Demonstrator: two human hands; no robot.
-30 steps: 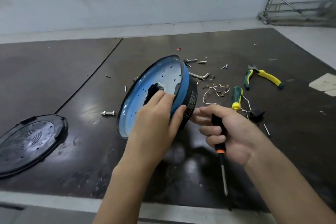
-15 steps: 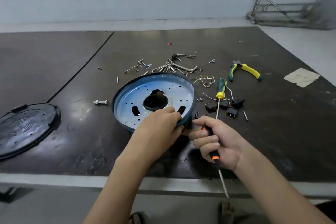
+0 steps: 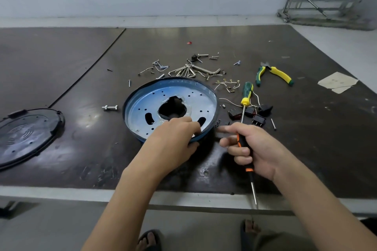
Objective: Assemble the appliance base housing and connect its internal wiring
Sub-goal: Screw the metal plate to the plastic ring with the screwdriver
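Housing (image 3: 140, 106) now lies flat, open face up, no longer tilted on edge. Left hand (image 3: 173, 140) pinches its near rim. Right hand (image 3: 255, 149), just right of the housing, is clamped on the screwdriver (image 3: 239, 138). The screwdriver's long axis runs near-far and its tip points away from the housing, toward the person. Flip it before driving.

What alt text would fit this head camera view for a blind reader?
A left hand grips the near rim of a round blue housing on a dark table; the right hand holds a black screwdriver. Pliers and loose screws lie beyond.
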